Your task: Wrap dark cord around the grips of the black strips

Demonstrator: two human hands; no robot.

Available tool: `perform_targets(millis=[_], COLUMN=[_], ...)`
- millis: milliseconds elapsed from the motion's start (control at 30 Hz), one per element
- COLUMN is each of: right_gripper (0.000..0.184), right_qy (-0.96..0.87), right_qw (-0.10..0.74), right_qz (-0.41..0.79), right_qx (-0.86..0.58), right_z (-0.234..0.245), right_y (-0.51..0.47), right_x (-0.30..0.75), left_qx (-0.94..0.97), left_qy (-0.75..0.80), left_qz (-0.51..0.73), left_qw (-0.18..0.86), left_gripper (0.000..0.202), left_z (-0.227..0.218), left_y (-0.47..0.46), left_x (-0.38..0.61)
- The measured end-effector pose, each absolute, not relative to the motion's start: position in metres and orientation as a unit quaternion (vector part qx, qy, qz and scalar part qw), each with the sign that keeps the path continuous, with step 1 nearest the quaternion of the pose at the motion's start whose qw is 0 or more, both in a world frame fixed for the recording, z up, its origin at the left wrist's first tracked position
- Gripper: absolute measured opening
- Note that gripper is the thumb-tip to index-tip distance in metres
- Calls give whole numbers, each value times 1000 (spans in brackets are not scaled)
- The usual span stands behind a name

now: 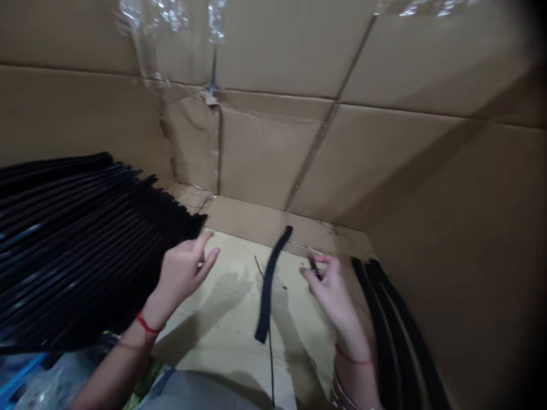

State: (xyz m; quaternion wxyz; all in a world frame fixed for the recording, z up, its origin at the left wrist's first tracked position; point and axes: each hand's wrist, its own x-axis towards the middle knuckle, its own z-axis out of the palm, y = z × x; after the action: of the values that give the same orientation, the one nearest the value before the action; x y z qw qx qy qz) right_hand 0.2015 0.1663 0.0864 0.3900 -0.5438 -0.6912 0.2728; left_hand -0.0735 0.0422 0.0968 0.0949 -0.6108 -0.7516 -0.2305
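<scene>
Pinching a small, blurred dark object (pixel 315 266) in the right hand (pixel 332 286)! Holding the left hand (pixel 183 265) open beside stacked long black strips (pixel 89 250), with one flat, curved black strip (pixel 267 285) between both hands.

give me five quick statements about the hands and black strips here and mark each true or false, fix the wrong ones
1. The right hand has a small dark item between thumb and fingers. True, though it is too blurred to identify.
2. The left hand is gripping the short black strip. False: the strip lies between the two hands, touched by neither.
3. A red band is worn on the left wrist. True.
4. The big pile of black strips is on the person's right. False: it is on the left; a few long black strips are on the right.
5. The wall ahead is cardboard. True.
</scene>
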Motion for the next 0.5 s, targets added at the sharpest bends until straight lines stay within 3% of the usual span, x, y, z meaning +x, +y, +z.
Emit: perform_targets(millis=[100, 267, 400, 500], right_gripper=[15, 22, 30, 26], right_qy=[-696, -674, -672, -691], right_qw=[326, 287, 265, 259], right_qz=[233, 148, 109, 95], right_qx=[-596, -664, -683, -669], right_z=[38, -15, -27, -24], right_y=[165, 139, 123, 112], right_x=[227, 255, 257, 247], left_qx=[-667, -714, -698, -677], left_qy=[-724, -680, -696, -716], left_qz=[-171, -111, -87, -76], left_qw=[-42, -129, -146, -154], left_gripper=[43, 32, 50, 62], left_z=[56, 12, 2, -3], left_y=[101, 154, 160, 163], left_x=[-38, 5, 31, 45])
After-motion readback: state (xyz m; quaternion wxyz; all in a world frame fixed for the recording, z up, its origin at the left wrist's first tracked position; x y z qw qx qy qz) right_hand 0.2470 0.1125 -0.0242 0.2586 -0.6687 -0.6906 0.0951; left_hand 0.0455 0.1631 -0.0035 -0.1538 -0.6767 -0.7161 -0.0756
